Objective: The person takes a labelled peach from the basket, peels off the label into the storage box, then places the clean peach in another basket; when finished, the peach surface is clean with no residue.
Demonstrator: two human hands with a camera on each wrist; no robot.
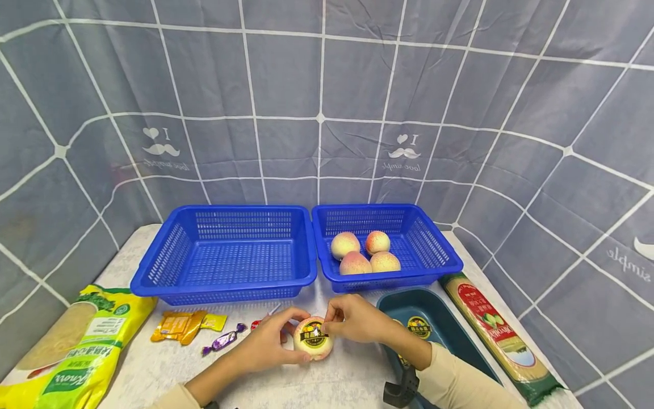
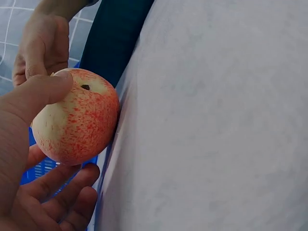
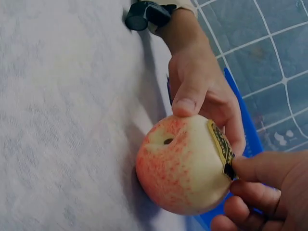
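Note:
A pale yellow and red peach (image 1: 318,355) is held just above the table by my left hand (image 1: 268,343). In the left wrist view the thumb lies on top of the peach (image 2: 79,125) near its stem hollow, with the fingers below. A round black and gold sticker (image 1: 313,334) is on the peach's side. My right hand (image 1: 357,319) pinches the dark edge of this sticker (image 3: 220,142) between thumb and finger, as the right wrist view shows. How much of the sticker is loose cannot be made out.
Behind the hands are two blue baskets, the left one (image 1: 240,255) bare, the right one (image 1: 424,250) with several peaches. A teal tray (image 1: 455,324) with stickers lies under the right forearm. Candies (image 1: 223,341), a yellow bag (image 1: 82,352) and a long package (image 1: 498,341) lie around.

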